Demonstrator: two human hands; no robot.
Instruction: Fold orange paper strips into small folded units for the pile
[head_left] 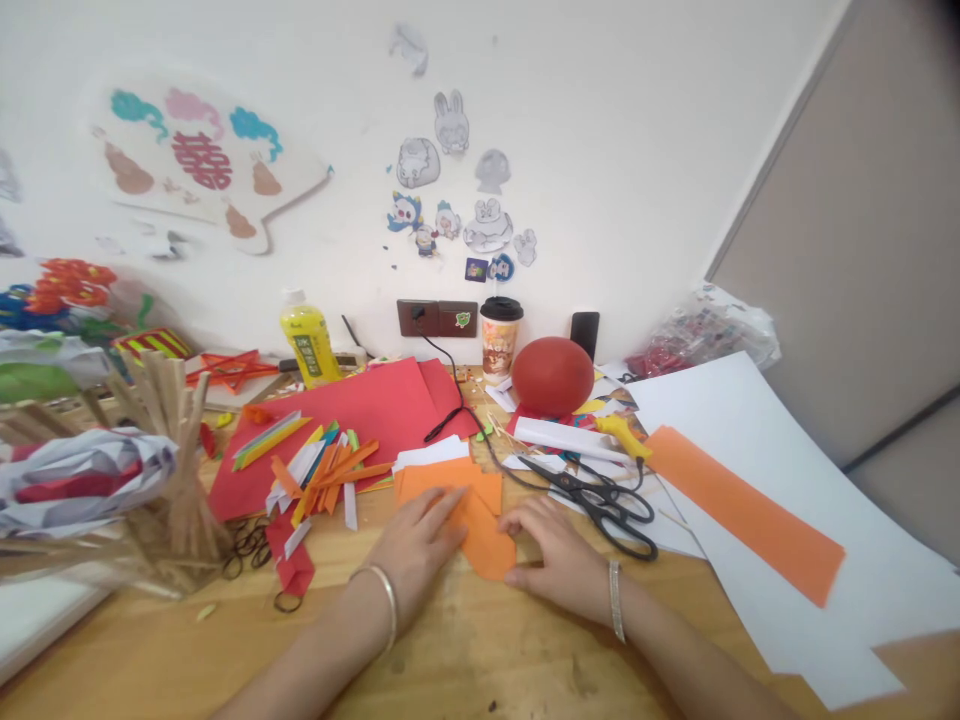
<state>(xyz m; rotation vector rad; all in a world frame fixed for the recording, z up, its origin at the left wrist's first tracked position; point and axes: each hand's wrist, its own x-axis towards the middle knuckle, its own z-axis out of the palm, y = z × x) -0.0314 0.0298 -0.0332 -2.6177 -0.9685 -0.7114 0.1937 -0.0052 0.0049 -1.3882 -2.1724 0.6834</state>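
An orange paper sheet with a folded, slanting edge lies on the wooden table in front of me, on top of other orange paper. My left hand rests on it from the left, fingers stretched out and pressing down. At the right edge of the same sheet is my right hand, its fingers curled and the thumb at the lower corner. Behind my right hand lie black-handled scissors. A pile of folded paper strips in orange, white and yellow lies beyond my left hand.
Red paper covers the back. A yellow bottle, a lidded cup and a red balloon stand near the wall. White sheets with an orange strip lie right. A stick-built structure stands left. A cable crosses the middle.
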